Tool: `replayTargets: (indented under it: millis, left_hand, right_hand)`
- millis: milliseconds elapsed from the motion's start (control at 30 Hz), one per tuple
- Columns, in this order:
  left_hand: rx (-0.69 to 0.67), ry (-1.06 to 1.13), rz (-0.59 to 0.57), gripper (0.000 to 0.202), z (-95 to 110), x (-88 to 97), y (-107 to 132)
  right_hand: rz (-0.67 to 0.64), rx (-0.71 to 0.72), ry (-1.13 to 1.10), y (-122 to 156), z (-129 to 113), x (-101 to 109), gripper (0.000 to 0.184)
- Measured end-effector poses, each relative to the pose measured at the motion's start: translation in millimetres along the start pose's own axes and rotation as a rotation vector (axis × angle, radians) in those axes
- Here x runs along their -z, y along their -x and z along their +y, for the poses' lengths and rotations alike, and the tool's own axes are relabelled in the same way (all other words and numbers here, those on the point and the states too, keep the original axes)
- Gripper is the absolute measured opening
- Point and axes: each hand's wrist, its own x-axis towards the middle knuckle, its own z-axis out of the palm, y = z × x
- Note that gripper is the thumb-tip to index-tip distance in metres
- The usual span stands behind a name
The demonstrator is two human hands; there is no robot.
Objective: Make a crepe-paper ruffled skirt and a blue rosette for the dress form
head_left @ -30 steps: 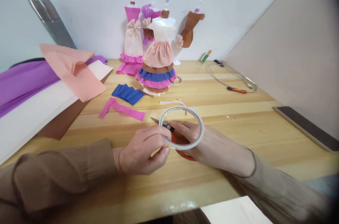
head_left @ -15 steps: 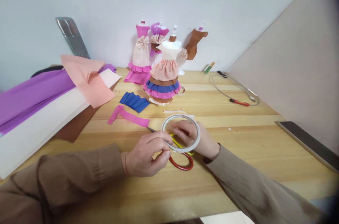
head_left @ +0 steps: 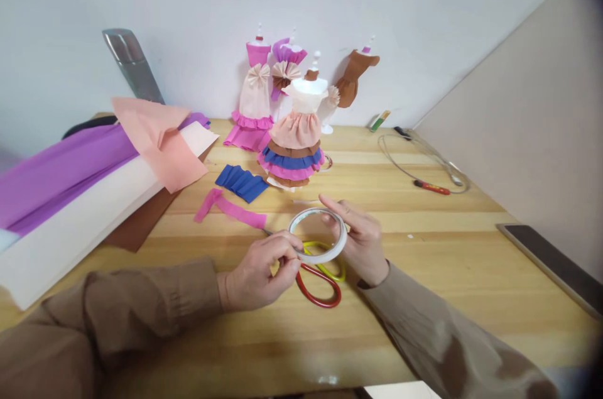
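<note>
Two hands at work over a wide wooden table (head_left: 424, 273), with long paper sheets (head_left: 70, 198) stacked along the left edge and a layered paper dress (head_left: 294, 147) standing on the far side, in the middle. Near the front edge, the left hand (head_left: 257, 270) and the right hand (head_left: 362, 242) meet on a tape ring (head_left: 332, 252), which is lifted just off the wood and tilted up on its far side.

To do this well, I'd say the right hand should keep the ring steady while the left picks lightly at the rim. Squeeze too hard and the thin hoop may buckle.

On to the grips. The left thumb and forefinger are pinched tight on the near-left rim. The right hand is half-curled, forefinger laid over the far rim and the other fingers cupping the right side, so it holds the ring too.

Scissors (head_left: 319, 305) lie right beneath, their red and yellow loops between the wrists. I cannot tell whether either hand touches them. A pink strip (head_left: 235, 210) lies just left, apart.
</note>
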Motion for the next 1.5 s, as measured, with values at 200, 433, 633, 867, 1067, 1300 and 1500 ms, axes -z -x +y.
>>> replayTargets:
  millis: [200,433,633,867,1067,1300,1500]
  left_hand:
    - [0.234,0.098,-0.007,0.018,-5,3.6,-6]
    - [0.358,0.246,0.031,0.024,-6,4.2,-11]
    - [0.387,0.327,0.042,0.026,-6,5.8,-12]
    - [0.540,0.502,-0.023,0.028,-2,12.4,-19]
    - [0.647,0.577,0.004,0.033,1,12.7,-18]
    - [0.676,0.785,-0.039,0.049,-2,14.8,-19]
    - [0.523,0.744,-0.309,0.045,-15,13.7,-15]
  right_hand:
    - [-0.010,-0.178,0.119,-2,13,1,0.018]
    - [-0.003,-0.372,-0.067,2,24,-3,0.016]
    - [-0.016,-0.448,-0.164,7,19,-4,0.013]
    - [-0.039,-0.525,-0.296,10,9,-4,0.016]
    - [-0.064,-0.515,-0.306,10,0,-1,0.014]
    - [-0.131,-0.590,-0.434,15,-7,-3,0.024]
    - [-0.212,-0.657,-0.671,18,-4,-4,0.033]
